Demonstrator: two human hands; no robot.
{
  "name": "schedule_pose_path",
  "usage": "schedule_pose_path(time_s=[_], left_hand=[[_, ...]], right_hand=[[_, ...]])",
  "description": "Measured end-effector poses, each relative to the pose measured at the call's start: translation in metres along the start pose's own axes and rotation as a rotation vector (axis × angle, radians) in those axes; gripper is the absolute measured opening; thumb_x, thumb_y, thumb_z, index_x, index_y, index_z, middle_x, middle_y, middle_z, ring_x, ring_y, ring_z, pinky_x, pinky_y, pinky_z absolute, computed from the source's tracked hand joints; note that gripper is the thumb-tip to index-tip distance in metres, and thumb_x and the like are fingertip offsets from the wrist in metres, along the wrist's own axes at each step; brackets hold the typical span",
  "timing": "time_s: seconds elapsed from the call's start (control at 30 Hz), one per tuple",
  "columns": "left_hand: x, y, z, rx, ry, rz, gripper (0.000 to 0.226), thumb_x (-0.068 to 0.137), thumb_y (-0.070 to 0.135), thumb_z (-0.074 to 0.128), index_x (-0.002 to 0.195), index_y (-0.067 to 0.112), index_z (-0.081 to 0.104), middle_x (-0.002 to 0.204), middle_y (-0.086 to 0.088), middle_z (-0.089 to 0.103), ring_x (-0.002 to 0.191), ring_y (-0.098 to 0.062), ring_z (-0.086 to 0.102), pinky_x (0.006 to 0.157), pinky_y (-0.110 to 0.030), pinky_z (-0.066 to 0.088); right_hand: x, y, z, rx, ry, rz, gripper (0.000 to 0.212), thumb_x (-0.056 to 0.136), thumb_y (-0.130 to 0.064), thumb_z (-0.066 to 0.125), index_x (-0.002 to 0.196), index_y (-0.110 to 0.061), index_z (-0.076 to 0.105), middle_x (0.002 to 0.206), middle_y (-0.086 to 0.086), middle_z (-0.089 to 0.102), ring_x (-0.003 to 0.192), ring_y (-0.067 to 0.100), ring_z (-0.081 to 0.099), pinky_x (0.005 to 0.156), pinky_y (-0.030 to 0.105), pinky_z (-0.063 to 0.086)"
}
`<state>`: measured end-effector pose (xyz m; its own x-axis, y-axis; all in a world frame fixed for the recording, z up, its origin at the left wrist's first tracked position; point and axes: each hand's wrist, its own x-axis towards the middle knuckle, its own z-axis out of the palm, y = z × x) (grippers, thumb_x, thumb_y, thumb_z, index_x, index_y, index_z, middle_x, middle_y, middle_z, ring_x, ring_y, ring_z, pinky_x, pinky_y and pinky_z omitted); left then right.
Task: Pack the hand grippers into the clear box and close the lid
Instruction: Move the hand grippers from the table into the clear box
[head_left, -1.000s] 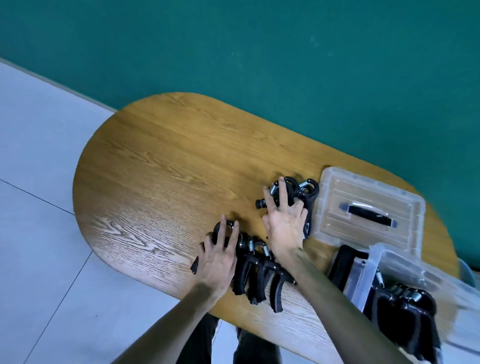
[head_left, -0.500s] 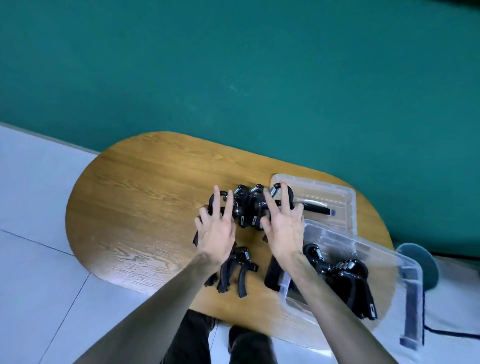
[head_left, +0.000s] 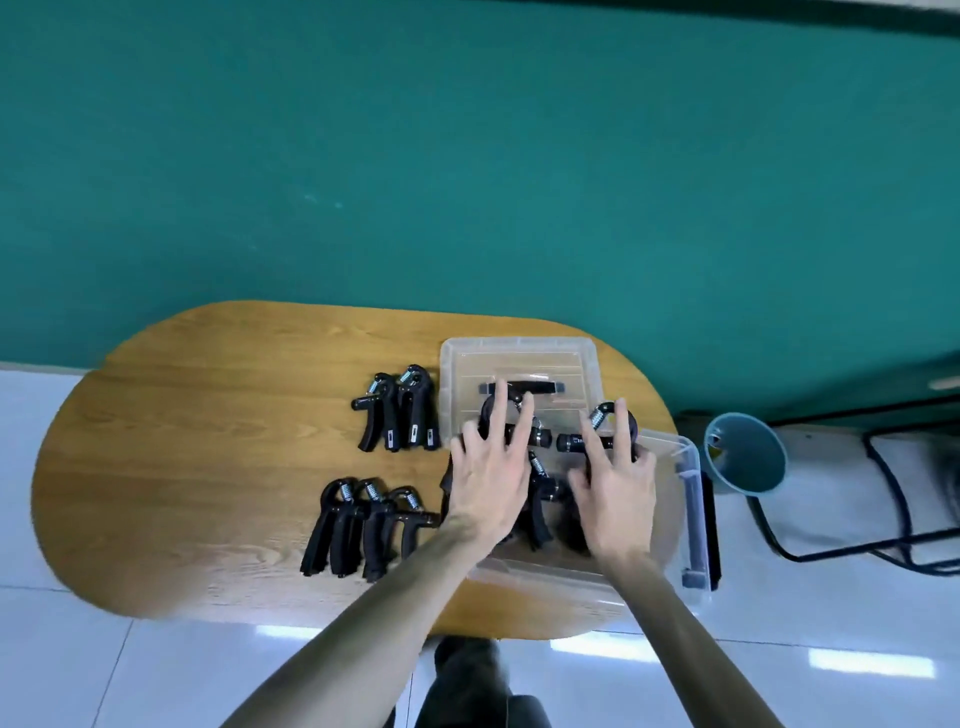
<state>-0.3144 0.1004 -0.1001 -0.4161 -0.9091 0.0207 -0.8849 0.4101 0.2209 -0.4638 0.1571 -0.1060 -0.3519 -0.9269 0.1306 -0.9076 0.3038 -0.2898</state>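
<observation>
My left hand (head_left: 488, 473) and my right hand (head_left: 615, 483) hover over the open clear box (head_left: 693, 499) at the table's right end. Each hand grips a black hand gripper with a steel spring, fingers stretched over it: the left one (head_left: 537, 436), the right one (head_left: 605, 423). More black grippers (head_left: 543, 506) lie inside the box, partly hidden by my hands. Two groups stay on the table: a small one (head_left: 397, 410) near the back and three (head_left: 363, 525) near the front. The clear lid (head_left: 519, 356) with a black handle lies flat behind the box.
The oval wooden table (head_left: 208, 441) stands against a green wall. On the white tiled floor to the right are a teal bin (head_left: 745, 452) and a black metal frame (head_left: 909, 493). The box overhangs the table's right front edge.
Both hands have moved right, from the loose grippers on the table to above the box, carrying grippers with them. The camera has swung right too.
</observation>
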Motion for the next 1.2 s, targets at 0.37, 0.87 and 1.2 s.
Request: schedule_pose_path(time_s=[0.37, 0.87, 1.2], left_hand=[[-0.023, 0.048, 0.064, -0.009, -0.241, -0.040, 0.081, 0.095, 0.011, 0.056, 0.162, 0.019, 0.012, 0.169, -0.017, 0.000, 0.106, -0.036, 0.046, 0.087, -0.049, 0.044], [-0.005, 0.054, 0.121, 0.052, -0.347, -0.260, 0.081, 0.095, 0.013, 0.056, 0.163, 0.024, 0.012, 0.170, -0.013, -0.001, 0.100, -0.030, 0.042, 0.085, -0.043, 0.038], [-0.002, 0.055, 0.145, 0.092, -0.382, -0.275, 0.092, 0.094, 0.003, 0.057, 0.162, 0.027, 0.001, 0.169, -0.013, 0.002, 0.100, -0.030, 0.039, 0.092, -0.049, 0.044]], right_hand=[[-0.044, 0.068, 0.031, 0.075, -0.088, 0.199, 0.068, 0.081, -0.006, 0.073, 0.143, -0.026, 0.055, 0.163, 0.010, 0.031, 0.083, 0.036, 0.048, 0.071, 0.046, 0.051], [-0.026, 0.095, 0.086, 0.136, -0.367, 0.117, 0.064, 0.096, -0.014, 0.060, 0.154, -0.026, 0.037, 0.170, 0.007, 0.006, 0.106, 0.043, 0.049, 0.079, 0.052, 0.053], [-0.027, 0.112, 0.106, 0.108, -0.434, 0.091, 0.074, 0.093, -0.009, 0.064, 0.156, -0.027, 0.029, 0.169, 0.011, 0.007, 0.143, 0.043, 0.034, 0.079, 0.050, 0.054]])
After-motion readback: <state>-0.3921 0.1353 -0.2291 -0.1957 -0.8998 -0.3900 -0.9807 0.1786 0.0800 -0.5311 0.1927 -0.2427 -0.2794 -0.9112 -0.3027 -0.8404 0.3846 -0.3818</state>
